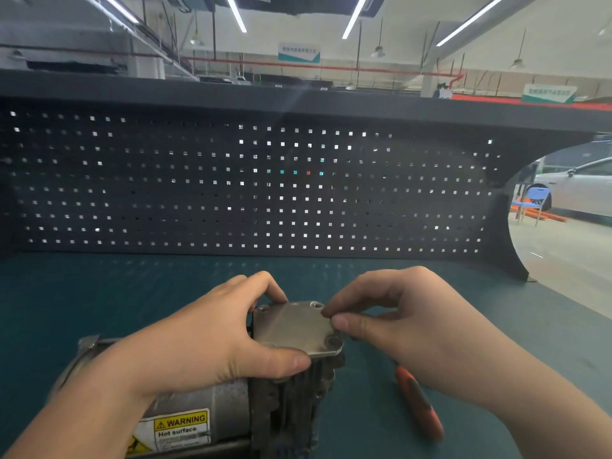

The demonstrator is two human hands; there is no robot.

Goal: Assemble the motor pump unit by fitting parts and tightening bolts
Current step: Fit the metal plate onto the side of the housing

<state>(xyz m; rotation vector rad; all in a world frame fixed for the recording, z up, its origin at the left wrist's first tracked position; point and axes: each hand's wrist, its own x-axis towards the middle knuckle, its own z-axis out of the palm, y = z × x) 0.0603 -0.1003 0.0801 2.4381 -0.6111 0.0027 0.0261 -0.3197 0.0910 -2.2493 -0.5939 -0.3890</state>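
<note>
While both hands work, a metal plate point(294, 326) sits on the pump point(291, 402).
Left hand point(212, 332) grips the plate; right hand point(407, 323) pinches its edge.

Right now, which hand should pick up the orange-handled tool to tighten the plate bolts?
The right hand. The tool lies on the mat just beneath its wrist, and it only pinches the plate edge. The left hand grips plate and pump, steadying them.
</note>
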